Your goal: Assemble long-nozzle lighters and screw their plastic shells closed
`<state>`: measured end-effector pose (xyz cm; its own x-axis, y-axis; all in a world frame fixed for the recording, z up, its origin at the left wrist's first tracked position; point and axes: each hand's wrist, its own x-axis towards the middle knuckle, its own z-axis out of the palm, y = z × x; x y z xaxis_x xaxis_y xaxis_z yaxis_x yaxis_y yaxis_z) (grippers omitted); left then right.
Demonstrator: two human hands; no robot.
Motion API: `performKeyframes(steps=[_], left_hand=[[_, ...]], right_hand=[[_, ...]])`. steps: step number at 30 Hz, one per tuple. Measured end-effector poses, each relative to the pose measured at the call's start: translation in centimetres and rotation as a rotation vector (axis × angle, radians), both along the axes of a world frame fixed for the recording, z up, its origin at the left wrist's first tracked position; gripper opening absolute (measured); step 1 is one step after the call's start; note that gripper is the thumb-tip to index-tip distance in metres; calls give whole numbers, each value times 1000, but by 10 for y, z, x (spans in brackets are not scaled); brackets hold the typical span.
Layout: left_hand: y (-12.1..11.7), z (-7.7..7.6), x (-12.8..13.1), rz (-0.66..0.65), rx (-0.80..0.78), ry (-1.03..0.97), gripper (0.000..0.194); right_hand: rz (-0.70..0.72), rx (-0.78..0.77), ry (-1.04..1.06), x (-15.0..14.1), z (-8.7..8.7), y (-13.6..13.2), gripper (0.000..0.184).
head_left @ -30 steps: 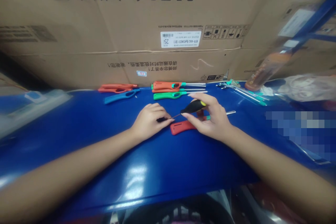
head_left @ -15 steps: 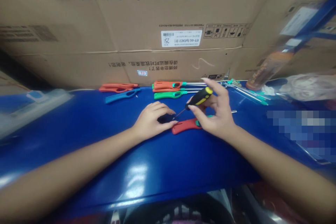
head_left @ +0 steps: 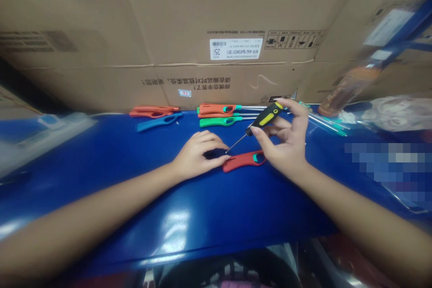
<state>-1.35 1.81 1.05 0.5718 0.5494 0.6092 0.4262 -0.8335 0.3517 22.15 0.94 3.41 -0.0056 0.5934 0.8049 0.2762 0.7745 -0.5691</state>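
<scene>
My right hand holds a black-and-yellow screwdriver between thumb and fingers, its thin shaft slanting down to the left. The tip ends at the fingertips of my left hand, whose thumb and forefinger close in a pinch around it. Whatever small thing they grip there is too small to make out. Just under my left thumb, a red gas lighter with a green trigger lies on the blue table. My right hand hides the lighter's front end.
Along the back lie orange lighters, a green lighter, red casings and a blue casing. Metal tubes with green parts, a bottle and a plastic bag are at right. A cardboard box stands behind.
My right hand and the screwdriver have shifted slightly right, and the handle is turned so its yellow inlay shows more. My left hand stays at the tip. The view has moved a little.
</scene>
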Motion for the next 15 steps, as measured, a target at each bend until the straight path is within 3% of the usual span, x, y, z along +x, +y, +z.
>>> performKeyframes(steps=[9,15], left_hand=[[0,2,-1,-17,-5,-4,12],[0,1,-1,-11,-4,-10,12]], right_hand=[[17,-51,36,-4,0,-3,59],[-4,29,-12,-5,0,-3,62]])
